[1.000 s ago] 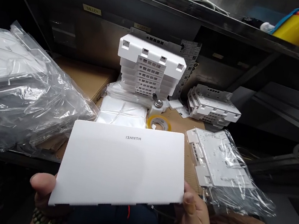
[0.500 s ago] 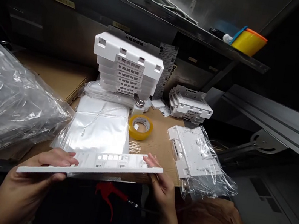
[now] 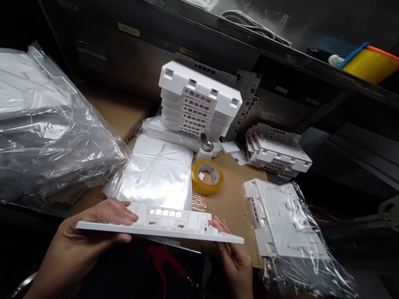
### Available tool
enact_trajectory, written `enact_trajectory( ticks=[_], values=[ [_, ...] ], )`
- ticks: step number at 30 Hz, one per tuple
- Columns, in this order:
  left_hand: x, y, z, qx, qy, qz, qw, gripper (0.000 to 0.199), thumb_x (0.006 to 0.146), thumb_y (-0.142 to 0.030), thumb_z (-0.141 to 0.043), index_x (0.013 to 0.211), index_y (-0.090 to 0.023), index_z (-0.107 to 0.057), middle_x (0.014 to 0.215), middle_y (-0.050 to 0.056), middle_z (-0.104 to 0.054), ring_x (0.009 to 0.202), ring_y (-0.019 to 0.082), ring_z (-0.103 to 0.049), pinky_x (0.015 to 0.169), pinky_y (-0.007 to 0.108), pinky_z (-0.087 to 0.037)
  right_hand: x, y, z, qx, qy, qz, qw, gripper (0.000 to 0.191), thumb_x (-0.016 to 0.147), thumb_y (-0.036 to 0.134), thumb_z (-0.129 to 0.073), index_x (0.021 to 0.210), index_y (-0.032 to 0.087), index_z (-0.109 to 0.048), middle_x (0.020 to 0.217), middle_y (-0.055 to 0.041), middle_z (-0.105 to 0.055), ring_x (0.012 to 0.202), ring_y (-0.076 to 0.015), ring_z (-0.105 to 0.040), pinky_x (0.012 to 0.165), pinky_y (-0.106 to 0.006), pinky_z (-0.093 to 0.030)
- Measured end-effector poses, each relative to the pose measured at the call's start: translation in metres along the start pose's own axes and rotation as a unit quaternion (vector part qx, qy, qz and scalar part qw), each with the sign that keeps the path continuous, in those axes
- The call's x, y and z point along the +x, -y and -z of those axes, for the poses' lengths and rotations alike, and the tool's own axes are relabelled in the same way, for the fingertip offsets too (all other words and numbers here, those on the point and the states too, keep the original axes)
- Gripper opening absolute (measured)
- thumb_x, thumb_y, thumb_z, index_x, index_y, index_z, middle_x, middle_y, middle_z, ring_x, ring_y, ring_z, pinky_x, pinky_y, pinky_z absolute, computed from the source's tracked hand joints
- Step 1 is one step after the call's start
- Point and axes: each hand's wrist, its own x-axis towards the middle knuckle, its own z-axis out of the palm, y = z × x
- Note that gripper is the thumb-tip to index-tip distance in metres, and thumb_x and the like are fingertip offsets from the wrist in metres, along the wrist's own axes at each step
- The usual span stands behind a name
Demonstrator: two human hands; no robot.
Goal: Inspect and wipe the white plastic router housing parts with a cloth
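Between my hands I hold a white plastic panel (image 3: 167, 223), nearly edge-on to me, with a row of rectangular openings along its far side. My left hand (image 3: 98, 224) pinches its left end, thumb below and fingers on top. At the right end my right hand (image 3: 233, 254) grips it, fingers over the far edge. Just beyond the panel lies a pile of clear plastic bags (image 3: 159, 173). A roll of yellow tape (image 3: 206, 186) sits right of the bags. Under the panel hangs a red air blow gun (image 3: 165, 263), partly in the dark.
Stacked white panels (image 3: 198, 101) stand at the back, beside a small dispenser bottle (image 3: 205, 151). More panels (image 3: 279, 150) sit back right. A bagged panel (image 3: 287, 220) lies on the right. Large plastic wrapping (image 3: 53, 130) covers the left. Overhead, a shelf (image 3: 206, 18) carries a yellow container (image 3: 374, 65).
The view has swung left, so everything sits further right in the picture. Both hands keep their grip on the panel, which now looks more level.
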Motion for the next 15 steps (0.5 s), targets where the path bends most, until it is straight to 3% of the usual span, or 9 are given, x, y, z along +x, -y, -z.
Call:
enact_trajectory(
  ticks=[7, 11, 15],
  values=[
    [0.0002, 0.0035, 0.0003, -0.009, 0.013, 0.013, 1.0, 0.01, 0.078, -0.027, -0.089, 0.081, -0.029, -0.081, 0.08, -0.003, -0.078, 0.085, 0.016, -0.07, 0.105, 0.028, -0.052, -0.0061, -0.0093, 0.0008, -0.016, 0.001, -0.045, 0.999, 0.026, 0.099, 0.032, -0.066, 0.122, 0.032, -0.079, 0.126, -0.006, -0.078, 0.125, -0.033, -0.07, 0.117, -0.056, -0.049],
    [0.0005, 0.0026, 0.0005, -0.012, -0.002, 0.029, 1.0, 0.011, 0.076, -0.031, -0.091, 0.079, -0.028, -0.081, 0.08, -0.002, -0.078, 0.084, 0.016, -0.071, 0.101, 0.026, -0.053, -0.0062, -0.0079, 0.001, -0.026, 0.019, -0.054, 0.998, 0.032, 0.099, 0.035, -0.064, 0.129, 0.03, -0.075, 0.133, -0.0072, -0.074, 0.131, -0.0337, -0.065, 0.119, -0.056, -0.047],
    [-0.0033, 0.0036, 0.0003, -0.017, -0.01, 0.061, 0.998, 0.012, 0.076, -0.033, -0.091, 0.077, -0.027, -0.08, 0.079, 0.0, -0.077, 0.083, 0.017, -0.069, 0.096, 0.027, -0.053, -0.0073, -0.0078, 0.0002, -0.025, -0.001, -0.06, 0.998, 0.032, 0.096, 0.033, -0.07, 0.126, 0.028, -0.077, 0.127, -0.0083, -0.077, 0.12, -0.0335, -0.073, 0.107, -0.048, -0.059]
  ],
)
